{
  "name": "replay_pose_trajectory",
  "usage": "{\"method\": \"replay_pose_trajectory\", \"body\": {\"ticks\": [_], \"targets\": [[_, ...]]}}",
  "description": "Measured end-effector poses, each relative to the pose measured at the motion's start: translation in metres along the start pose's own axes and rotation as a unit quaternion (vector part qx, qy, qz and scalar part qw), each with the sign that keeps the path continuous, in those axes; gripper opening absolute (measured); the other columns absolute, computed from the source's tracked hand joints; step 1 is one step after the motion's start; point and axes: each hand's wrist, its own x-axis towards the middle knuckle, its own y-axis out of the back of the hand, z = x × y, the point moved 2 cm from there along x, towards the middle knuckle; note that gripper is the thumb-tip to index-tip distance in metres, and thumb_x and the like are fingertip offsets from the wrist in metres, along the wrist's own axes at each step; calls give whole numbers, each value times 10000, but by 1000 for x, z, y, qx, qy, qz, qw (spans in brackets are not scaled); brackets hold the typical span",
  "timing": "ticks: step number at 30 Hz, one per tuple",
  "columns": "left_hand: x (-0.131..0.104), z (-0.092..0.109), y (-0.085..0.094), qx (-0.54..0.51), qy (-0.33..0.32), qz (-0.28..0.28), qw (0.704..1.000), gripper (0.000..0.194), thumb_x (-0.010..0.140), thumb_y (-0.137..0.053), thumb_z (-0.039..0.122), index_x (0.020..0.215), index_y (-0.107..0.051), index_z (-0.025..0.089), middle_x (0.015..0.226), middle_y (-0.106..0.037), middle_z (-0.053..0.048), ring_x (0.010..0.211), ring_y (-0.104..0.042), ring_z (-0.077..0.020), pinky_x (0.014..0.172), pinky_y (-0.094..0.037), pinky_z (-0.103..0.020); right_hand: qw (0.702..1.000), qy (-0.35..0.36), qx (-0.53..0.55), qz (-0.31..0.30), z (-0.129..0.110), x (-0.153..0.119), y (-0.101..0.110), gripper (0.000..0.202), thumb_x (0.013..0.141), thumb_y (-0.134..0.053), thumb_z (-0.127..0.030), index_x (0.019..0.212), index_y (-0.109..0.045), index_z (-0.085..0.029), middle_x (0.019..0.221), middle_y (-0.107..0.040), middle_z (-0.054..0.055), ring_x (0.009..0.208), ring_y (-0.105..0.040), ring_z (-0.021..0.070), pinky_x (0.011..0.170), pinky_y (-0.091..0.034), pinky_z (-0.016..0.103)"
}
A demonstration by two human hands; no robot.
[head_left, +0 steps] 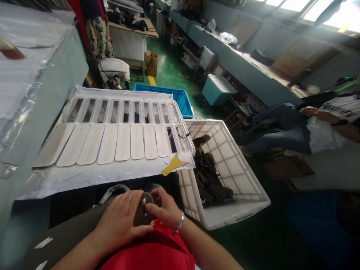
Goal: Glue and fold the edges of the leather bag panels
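A dark grey-brown bag-like piece [75, 229] with white tags lies across my lap, over red cloth [152, 251]. My left hand [120, 217] rests flat on its right part, fingers stretched out. At the rounded end of a dark flap [143, 210], my right hand [165, 210], with a silver bracelet at the wrist, has thumb and index finger bent by a small pale spot. Whether those fingers hold something is hidden. A small metal stud [146, 214] shows on the flap between the hands.
White slotted rack [109, 170] with several pale strips and a yellow scraper [174, 164] stands ahead. Right of it is a white crate [239, 180] holding dark pieces [210, 180]; behind, a blue bin [163, 90]. A seated person [295, 131] is at the right, another stands at upper left.
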Motion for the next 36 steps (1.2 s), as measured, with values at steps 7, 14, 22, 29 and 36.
{"method": "replay_pose_trajectory", "body": {"ticks": [7, 14, 22, 29, 36], "targets": [[4, -13, 11, -108, 33, -88, 990, 360, 872, -421, 323, 1207, -461, 196, 1209, -566, -98, 1090, -535, -232, 922, -415, -400, 999, -1, 32, -8, 3, -1, -4, 262, 756, -621, -347, 948, -523, -199, 775, -549, -21, 657, -488, 105, 597, -416, 227], [-4, 3, 26, -93, 49, -19, 994, 374, 810, -529, 259, 1175, -502, 179, 1167, -601, -97, 1083, -546, -236, 958, -407, -430, 998, -1, -47, -29, -3, -3, -5, 412, 790, -558, -364, 1138, -433, -182, 838, -564, 23, 660, -552, 139, 617, -480, 290], [-156, -66, 67, -174, 375, 250, 876, 256, 853, -464, 441, 921, -541, 207, 873, -611, -40, 821, -580, -205, 767, -461, -346, 890, 242, -384, -33, -83, 2, -57, 735, 743, -601, -493, 1352, -336, -180, 1345, -420, 154, 1234, -388, 325, 1010, -343, 500], [-195, -106, 45, -440, 430, 174, 769, 343, 781, -509, 536, 731, -540, 198, 619, -515, 51, 588, -483, -137, 559, -385, -228, 812, 335, -424, -219, -111, 31, -167, 1001, 608, -600, -725, 1371, -349, -129, 1349, -437, 167, 1192, -413, 345, 1005, -316, 506], [-191, -118, 46, -398, 418, 136, 805, 346, 760, -543, 523, 664, -523, 191, 605, -532, 35, 595, -483, -146, 566, -370, -238, 792, 333, -460, -225, -112, 33, -172, 941, 663, -527, -743, 1385, -327, -173, 1362, -430, 119, 1195, -405, 305, 989, -324, 469]]}}
